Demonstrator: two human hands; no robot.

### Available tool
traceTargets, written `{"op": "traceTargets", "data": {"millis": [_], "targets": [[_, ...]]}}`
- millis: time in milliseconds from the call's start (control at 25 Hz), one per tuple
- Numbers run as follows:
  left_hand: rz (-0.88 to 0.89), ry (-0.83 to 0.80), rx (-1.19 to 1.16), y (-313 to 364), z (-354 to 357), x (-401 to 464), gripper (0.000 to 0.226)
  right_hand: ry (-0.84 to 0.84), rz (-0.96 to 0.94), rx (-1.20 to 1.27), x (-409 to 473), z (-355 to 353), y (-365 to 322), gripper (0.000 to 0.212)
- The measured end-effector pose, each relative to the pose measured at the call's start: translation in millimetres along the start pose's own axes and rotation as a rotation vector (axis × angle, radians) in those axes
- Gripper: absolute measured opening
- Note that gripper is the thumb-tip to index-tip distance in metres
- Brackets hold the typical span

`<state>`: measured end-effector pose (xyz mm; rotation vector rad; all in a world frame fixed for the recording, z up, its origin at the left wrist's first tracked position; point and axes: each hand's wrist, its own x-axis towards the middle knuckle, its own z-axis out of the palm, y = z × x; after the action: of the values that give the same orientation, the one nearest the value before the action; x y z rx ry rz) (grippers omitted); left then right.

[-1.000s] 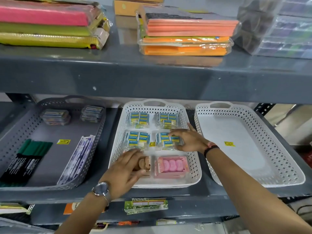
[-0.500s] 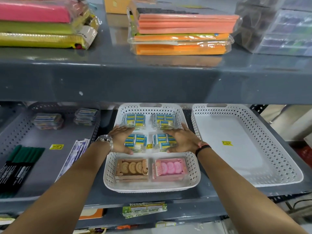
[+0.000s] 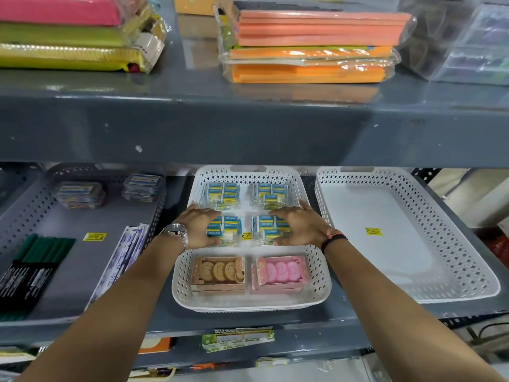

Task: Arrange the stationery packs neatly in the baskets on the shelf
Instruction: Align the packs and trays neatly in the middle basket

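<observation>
Grey metal shelving fills the head view, with wrapped colour-paper stacks (image 3: 308,45) across the top of the frame and three baskets on the lower shelf (image 3: 248,321). At centre sits the white middle basket (image 3: 181,282), holding six packs in two columns: two blue eraser packs at the back (image 3: 223,193), two more in the middle row, and a brown pack (image 3: 219,272) and a pink pack (image 3: 281,272) at the front. To the right an empty white basket (image 3: 468,271) carries only a yellow price sticker; to the left a grey basket (image 3: 33,216) holds green markers (image 3: 41,249) and small boxes.

The step in hand looks like squaring up the middle row. The left hand (image 3: 199,230) cups the outer side of the left middle eraser pack (image 3: 224,228), fingers loosely curved over its top edge, thumb low against its front. The right hand (image 3: 298,226) mirrors it on the right middle eraser pack (image 3: 268,228), fingers spread and curled over the pack. Neither hand seems to lift anything; both press and steer.

To do this well, I would nudge both packs inward evenly so the centre gap matches the rows ahead and behind, keep the wrappers flat, and avoid dragging the back packs askew.
</observation>
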<state>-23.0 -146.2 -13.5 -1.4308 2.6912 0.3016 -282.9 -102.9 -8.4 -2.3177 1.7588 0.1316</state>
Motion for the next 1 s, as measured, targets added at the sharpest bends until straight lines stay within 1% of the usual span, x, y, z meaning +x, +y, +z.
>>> {"op": "traceTargets", "data": {"millis": [80, 240, 480, 760, 880, 960, 1000], "targets": [[0.009, 0.004, 0.000, -1, 0, 0, 0.076, -0.003, 0.003, 0.005, 0, 0, 0, 0.079], [0.005, -0.049, 0.066, 1, -4, 2, 0.091, -0.044, -0.005, -0.004, 2, 1, 0, 0.087], [-0.006, -0.058, 0.095, 2, -5, 4, 0.083, -0.048, 0.005, -0.005, 4, 1, 0, 0.082], [-0.033, -0.049, 0.092, 3, -4, 3, 0.081, -0.057, 0.025, 0.005, 3, -1, -3, 0.080], [-0.034, -0.080, 0.085, 5, -4, 0, 0.085, -0.079, 0.018, 0.012, -2, -5, -6, 0.083], [-0.032, -0.091, 0.053, 9, -9, -4, 0.089, -0.047, 0.003, 0.065, -12, -13, -10, 0.083], [-0.024, -0.061, 0.016, 14, -13, -7, 0.089, 0.005, -0.011, 0.103, -20, -17, -11, 0.078]]}}
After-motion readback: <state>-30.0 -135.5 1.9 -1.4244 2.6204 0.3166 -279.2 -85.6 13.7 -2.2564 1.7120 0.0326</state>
